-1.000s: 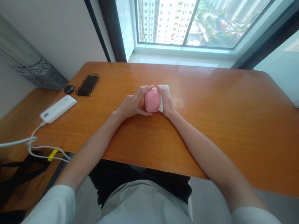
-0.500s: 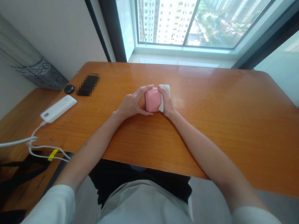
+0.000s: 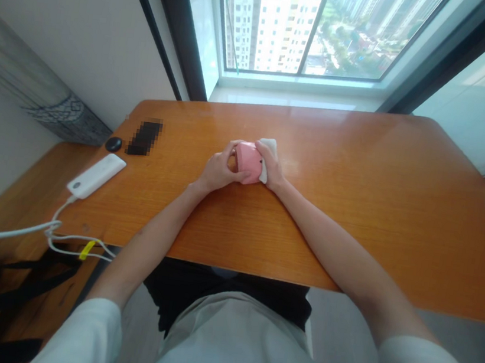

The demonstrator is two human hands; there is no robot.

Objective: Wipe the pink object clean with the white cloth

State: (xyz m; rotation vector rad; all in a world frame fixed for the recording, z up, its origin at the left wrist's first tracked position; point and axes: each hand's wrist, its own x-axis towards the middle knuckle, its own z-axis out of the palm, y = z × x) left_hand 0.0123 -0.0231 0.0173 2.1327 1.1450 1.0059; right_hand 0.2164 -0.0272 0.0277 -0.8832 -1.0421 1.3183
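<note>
Wooden desktop (image 3: 358, 185); left fingers (image 3: 238, 176) hold glossy, angular pink object (image 3: 249, 157), right fingers (image 3: 265, 150) white cloth (image 3: 271, 143).

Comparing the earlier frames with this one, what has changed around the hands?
The faceted glossy pink object has turned, so a dark mark now shows on its right side. The left hand has shifted its grip: its thumb now overlaps the object's near side. Nothing was visibly let go. The right hand keeps the white cloth-like piece against the object.
</note>
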